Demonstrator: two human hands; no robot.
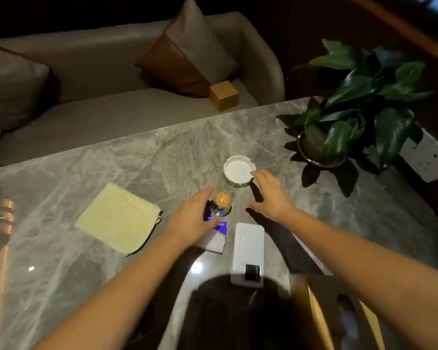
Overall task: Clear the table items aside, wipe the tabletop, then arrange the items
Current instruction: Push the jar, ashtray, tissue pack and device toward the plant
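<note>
On the grey marble tabletop [162,157] stand a white ashtray [237,169] and a small clear toothpick holder [223,202] with an orange top. A white and blue tissue pack [216,239] lies beside a white phone [248,251] that is face down. My left hand [192,219] hovers over the tissue pack, fingers apart and curved toward the holder's left side, a dark gap between them. My right hand [271,195] is spread open right of the holder, its index fingertip at the ashtray's near rim. A folded yellow cloth [116,218] lies flat to the left.
A potted plant [352,109] in a dark dish stands at the table's right far corner, beside a white wall socket [430,157]. Behind the table is a grey sofa [99,114] with cushions and a wooden box [224,96] on its seat. Something tan sits at the bottom right.
</note>
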